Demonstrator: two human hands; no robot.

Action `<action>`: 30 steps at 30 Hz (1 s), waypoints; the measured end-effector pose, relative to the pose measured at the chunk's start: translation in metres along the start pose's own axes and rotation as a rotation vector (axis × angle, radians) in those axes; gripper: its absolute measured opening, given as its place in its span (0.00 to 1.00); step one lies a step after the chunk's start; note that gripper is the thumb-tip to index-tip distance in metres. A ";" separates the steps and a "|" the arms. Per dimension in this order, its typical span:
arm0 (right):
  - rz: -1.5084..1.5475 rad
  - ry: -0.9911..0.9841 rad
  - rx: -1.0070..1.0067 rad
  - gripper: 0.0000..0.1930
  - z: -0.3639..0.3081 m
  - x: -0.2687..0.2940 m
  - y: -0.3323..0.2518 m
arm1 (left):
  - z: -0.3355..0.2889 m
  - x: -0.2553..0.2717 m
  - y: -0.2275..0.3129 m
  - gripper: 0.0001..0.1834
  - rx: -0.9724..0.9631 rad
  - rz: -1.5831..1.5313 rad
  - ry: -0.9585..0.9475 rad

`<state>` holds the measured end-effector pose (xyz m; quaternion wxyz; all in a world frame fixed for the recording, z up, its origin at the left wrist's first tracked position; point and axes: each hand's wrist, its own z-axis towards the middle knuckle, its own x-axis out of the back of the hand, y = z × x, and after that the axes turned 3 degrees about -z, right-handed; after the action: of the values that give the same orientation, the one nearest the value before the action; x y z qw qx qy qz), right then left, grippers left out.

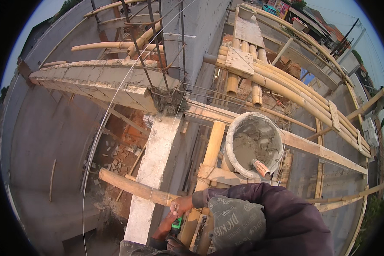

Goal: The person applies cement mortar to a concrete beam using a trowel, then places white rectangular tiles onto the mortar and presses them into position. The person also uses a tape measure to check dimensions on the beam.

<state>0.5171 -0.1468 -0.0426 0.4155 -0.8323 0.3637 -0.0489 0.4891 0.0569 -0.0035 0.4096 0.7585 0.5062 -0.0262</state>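
Close together at the lower middle are my two hands, over bamboo poles and beside the pale concrete beam (151,166). My right hand (183,205) reaches in from the right in a dark purple sleeve, its fingers closed against the left. My left hand (170,218) comes up from below, fingers drawn together; what they hold is too small to tell. A small green and black item (176,223) shows just beside the left hand. Near my right arm stands a bucket (229,154) of grey wet mortar (254,141). An orange-patterned handle (261,167) sticks out over its near rim.
A thick bamboo pole (132,187) crosses the beam. Upright steel bars (158,47) rise from rough concrete ahead. Bamboo scaffolding (294,96) spans the right. A pale line (111,104) runs down the left, above a deep drop to rubble (123,158).
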 end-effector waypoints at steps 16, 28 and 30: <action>0.673 1.247 0.533 0.18 -0.086 0.195 -0.052 | -0.193 0.060 -0.077 0.13 0.127 0.092 0.604; 0.457 0.852 0.143 0.28 0.001 0.087 -0.006 | -0.165 0.152 -0.167 0.13 -0.063 0.566 0.768; 0.258 0.747 0.077 0.24 -0.009 0.059 0.000 | -0.133 0.153 -0.155 0.16 0.149 0.572 0.896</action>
<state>0.5571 -0.1910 -0.0502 0.2884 -0.6886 0.5891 -0.3093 0.3909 0.2807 -0.0775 0.0892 0.8300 0.4012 0.3770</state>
